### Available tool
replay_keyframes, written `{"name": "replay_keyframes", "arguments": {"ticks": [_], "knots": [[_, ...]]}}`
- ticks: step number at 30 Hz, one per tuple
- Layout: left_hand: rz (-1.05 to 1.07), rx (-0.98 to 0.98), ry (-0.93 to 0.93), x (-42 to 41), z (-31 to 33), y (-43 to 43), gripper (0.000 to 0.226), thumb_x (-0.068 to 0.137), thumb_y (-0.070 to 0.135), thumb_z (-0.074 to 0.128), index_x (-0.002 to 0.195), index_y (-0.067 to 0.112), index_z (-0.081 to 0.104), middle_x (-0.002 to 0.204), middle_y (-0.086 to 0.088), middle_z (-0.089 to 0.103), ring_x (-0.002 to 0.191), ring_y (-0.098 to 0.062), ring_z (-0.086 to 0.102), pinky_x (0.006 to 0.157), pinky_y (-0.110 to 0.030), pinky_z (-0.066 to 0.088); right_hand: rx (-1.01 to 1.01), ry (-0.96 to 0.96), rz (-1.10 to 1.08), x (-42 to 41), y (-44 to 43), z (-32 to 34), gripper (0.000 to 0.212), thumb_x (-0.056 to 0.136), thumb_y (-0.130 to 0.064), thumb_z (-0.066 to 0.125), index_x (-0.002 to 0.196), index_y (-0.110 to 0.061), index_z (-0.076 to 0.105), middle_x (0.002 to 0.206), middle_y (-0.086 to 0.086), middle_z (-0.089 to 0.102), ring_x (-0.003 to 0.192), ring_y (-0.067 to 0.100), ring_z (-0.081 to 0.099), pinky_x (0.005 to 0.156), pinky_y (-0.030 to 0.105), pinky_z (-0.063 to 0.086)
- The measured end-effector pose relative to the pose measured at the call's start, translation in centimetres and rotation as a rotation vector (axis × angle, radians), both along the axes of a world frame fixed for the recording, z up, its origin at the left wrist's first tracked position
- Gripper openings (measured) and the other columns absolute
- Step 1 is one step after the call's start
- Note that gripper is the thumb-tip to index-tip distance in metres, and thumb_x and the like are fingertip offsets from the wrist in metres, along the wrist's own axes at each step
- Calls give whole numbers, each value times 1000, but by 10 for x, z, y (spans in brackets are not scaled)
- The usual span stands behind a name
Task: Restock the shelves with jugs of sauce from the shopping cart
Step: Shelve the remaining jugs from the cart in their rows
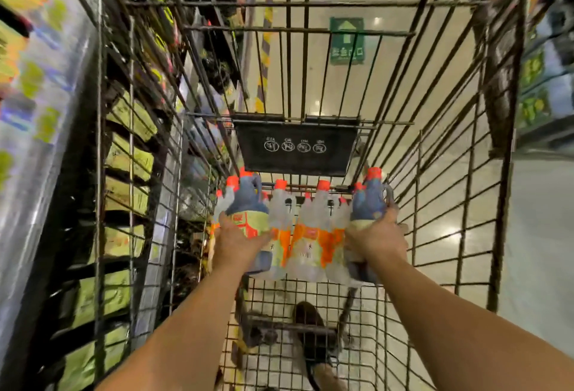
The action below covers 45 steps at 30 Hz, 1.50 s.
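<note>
Left hand (pixel 237 243) gripping dark jug (pixel 250 207), right hand (pixel 377 240) another (pixel 369 201)

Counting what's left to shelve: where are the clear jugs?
The clear jugs stand mid-frame in the head view, at the cart's far end, between the dark jug in the left hand and the dark jug in the right hand.

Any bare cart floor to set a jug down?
Bare: the wire cart floor on the person's side of the clear jugs. Crowded: the far end under the black flap, those jugs packed between the dark jugs that the left hand and right hand grip.
</note>
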<state>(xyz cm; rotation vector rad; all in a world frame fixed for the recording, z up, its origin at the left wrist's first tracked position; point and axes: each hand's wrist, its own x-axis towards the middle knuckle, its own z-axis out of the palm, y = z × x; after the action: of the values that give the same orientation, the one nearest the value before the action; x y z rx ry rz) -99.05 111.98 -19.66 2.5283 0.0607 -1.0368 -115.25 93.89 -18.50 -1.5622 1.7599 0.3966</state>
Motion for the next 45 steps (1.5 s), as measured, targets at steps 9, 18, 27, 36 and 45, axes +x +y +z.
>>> {"name": "replay_keyframes", "arguments": {"ticks": [9, 18, 27, 36, 45], "knots": [[175, -9, 20, 3, -16, -8, 120, 46, 41, 96, 140, 15, 26, 129, -12, 52, 110, -35, 57, 92, -48, 50, -105, -7, 58, -4, 9, -4, 96, 71, -46, 77, 142, -34, 14, 120, 16, 46, 101, 37, 58, 81, 50, 55], [309, -171, 37, -37, 13, 44, 107, 50, 22, 93, 138, 20, 33, 112, -5, 61, 94, -28, 62, 84, -41, 54, -158, -70, 177, -8, 51, 22, 104, 70, -55, 74, 147, -31, 9, 121, 17, 50, 105, 38, 59, 82, 46, 54], [351, -482, -143, -59, 108, 107, 103, 38, 28, 94, 127, 32, 41, 106, 1, 66, 91, -14, 66, 74, -34, 54, -273, -299, 266, -12, 109, 101, 96, 73, -52, 73, 145, -15, 21, 126, 18, 54, 106, 38, 59, 81, 42, 52], [272, -729, -418, -77, 268, 161, 104, 47, 33, 90, 136, 35, 35, 117, 9, 63, 93, -7, 61, 78, -17, 49, -391, -625, 303, -7, 164, 231, 96, 52, -62, 73, 127, -13, 36, 116, 11, 60, 99, 30, 63, 75, 45, 57], [341, -928, -697, -112, 395, 239, 102, 37, 44, 84, 128, 33, 40, 110, 15, 64, 93, 0, 64, 79, -29, 54, -452, -961, 433, -7, 229, 374, 82, 56, -29, 89, 125, -10, 47, 105, 5, 61, 95, 25, 64, 72, 26, 49]]}}
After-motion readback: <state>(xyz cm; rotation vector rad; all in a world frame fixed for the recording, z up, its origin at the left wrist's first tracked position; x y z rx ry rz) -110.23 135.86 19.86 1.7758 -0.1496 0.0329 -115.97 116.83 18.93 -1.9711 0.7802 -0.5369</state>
